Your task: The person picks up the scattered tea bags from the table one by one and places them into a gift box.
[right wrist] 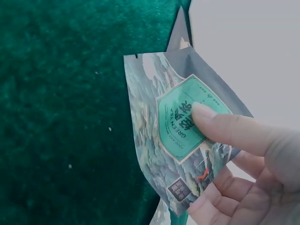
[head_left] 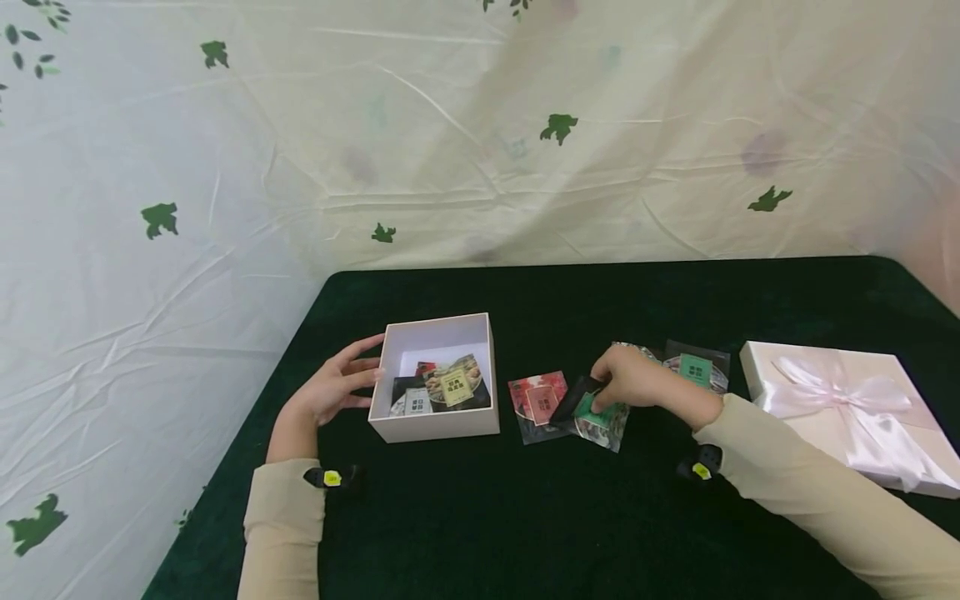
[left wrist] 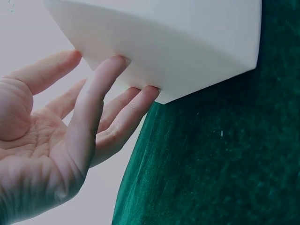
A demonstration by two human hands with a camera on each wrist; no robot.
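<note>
My right hand (head_left: 626, 377) pinches a tea sachet (right wrist: 171, 126) with a green label reading "GREEN TEA", its thumb lying across the label. In the head view this sachet (head_left: 600, 423) is tilted, just right of a red-labelled sachet (head_left: 542, 406) on the table. My left hand (head_left: 337, 385) touches the left wall of an open white box (head_left: 435, 427). In the left wrist view its extended fingertips (left wrist: 115, 63) rest against the box wall (left wrist: 164, 51). Inside the box lie several sachets, among them one with a yellow label (head_left: 456, 387) and one with a white label (head_left: 417, 402).
Beyond my right hand lies another green-labelled sachet (head_left: 697, 368), with one more partly hidden behind the hand. A pale pink lid (head_left: 772, 367) with a satin bow (head_left: 843, 398) sits at the right on the dark green tablecloth (head_left: 487, 517). A printed white sheet (head_left: 450, 167) hangs behind.
</note>
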